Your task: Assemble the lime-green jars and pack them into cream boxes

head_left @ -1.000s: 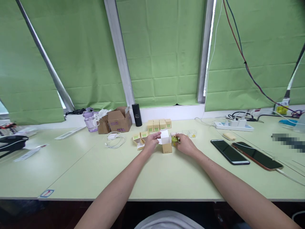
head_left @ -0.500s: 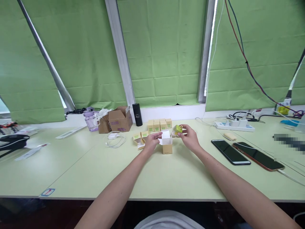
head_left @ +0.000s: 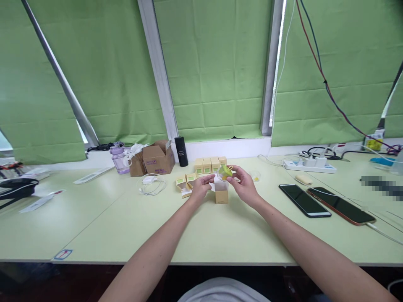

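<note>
A small open cardboard box (head_left: 221, 197) with a white inside stands upright on the table. At its left side is my left hand (head_left: 201, 186), fingers stretched out and thumb apart, against the raised white flap. My right hand (head_left: 244, 184) pinches a green capped item with a yellow loop (head_left: 225, 171) and a clear lower part, just above the box's opening. Its lower part is partly hidden, so I cannot tell whether it is inside the box. Left of my left hand lie two opened small boxes (head_left: 185, 181). A row of several closed small boxes (head_left: 208, 165) stands behind.
A clear item with a yellow spot (head_left: 255, 176) lies beyond my right hand. Two phones (head_left: 305, 201) and a power strip (head_left: 310, 166) are at right. At the back left stand a brown carton (head_left: 159, 158), a black cylinder (head_left: 181, 152) and a purple bottle (head_left: 119, 160); a white cable (head_left: 153, 184) lies nearby.
My right hand has moved left with the green capped item, from beside the box to over its opening. The clear item behind that hand now shows. My left hand has hardly moved.
</note>
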{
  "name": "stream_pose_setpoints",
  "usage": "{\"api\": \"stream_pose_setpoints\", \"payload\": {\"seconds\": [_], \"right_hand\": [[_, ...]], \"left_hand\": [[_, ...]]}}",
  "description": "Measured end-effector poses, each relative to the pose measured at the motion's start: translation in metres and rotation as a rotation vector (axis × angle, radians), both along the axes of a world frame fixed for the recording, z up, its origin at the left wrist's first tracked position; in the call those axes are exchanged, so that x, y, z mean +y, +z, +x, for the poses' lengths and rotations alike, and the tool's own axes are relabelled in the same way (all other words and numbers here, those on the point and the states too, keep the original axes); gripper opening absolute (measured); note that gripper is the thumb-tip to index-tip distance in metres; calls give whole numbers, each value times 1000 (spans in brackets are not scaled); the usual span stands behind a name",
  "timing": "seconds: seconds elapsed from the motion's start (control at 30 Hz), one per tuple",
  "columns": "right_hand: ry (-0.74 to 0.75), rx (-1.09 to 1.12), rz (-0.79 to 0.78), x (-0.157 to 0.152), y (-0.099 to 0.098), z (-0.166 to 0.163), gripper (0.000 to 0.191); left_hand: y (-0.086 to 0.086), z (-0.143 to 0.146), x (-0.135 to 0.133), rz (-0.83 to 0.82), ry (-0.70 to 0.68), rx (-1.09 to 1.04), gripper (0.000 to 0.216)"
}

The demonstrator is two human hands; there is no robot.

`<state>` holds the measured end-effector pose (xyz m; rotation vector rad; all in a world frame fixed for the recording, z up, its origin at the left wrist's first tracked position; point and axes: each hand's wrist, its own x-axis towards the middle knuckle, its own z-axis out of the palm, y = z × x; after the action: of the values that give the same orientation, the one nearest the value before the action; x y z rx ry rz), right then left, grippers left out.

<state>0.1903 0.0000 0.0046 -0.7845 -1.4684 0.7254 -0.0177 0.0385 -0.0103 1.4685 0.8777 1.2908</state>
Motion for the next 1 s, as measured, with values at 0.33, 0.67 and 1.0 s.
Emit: {"api": "stream_pose_setpoints", "payload": {"seconds": [0.33, 0.67, 1.0], "right_hand": [[-94, -207, 44, 0, 2, 8, 43], [-141, -440, 117, 1, -4, 12, 40], [-154, -511, 130, -6, -4, 5, 42]], "left_hand": [[1, 0, -2, -21, -14, -13, 62], [-2, -1, 1, -54, -20, -54, 62], [-2, -1, 1, -56, -22, -44, 63]]}}
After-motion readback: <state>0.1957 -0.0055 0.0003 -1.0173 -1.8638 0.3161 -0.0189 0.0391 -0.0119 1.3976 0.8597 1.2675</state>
